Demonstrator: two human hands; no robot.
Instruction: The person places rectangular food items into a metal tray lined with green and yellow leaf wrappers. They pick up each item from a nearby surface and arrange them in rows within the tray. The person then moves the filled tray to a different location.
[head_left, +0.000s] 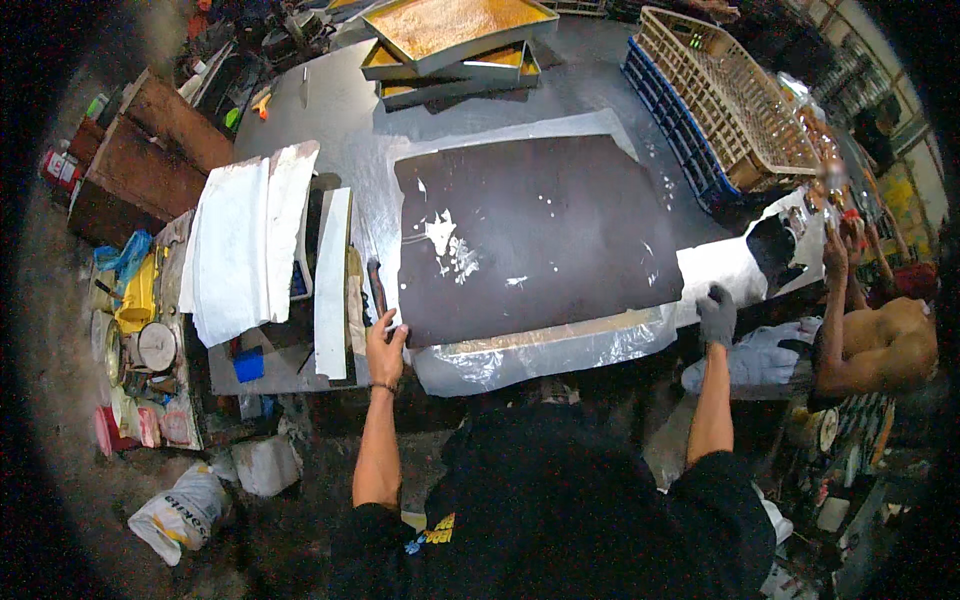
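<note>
A person leans over a metal worktable [340, 110] where a large dark brown sheet [530, 235] lies flat on clear plastic film [540, 355], filling the middle of the surface. The bare left hand [384, 345] grips the sheet's near corner at 7 o'clock, fingers curled over the edge. The right hand [716, 315], in a grey glove, rests at the sheet's near right corner at 4 o'clock; whether its fingers pinch the sheet cannot be told. Stacked trays [450, 45] of orange-yellow material sit at 12 o'clock, a tan plastic crate [735, 105] at 2 o'clock, and folded white cloths [245, 240] at 9 o'clock. Another person [880, 340] works at 3 o'clock.
</note>
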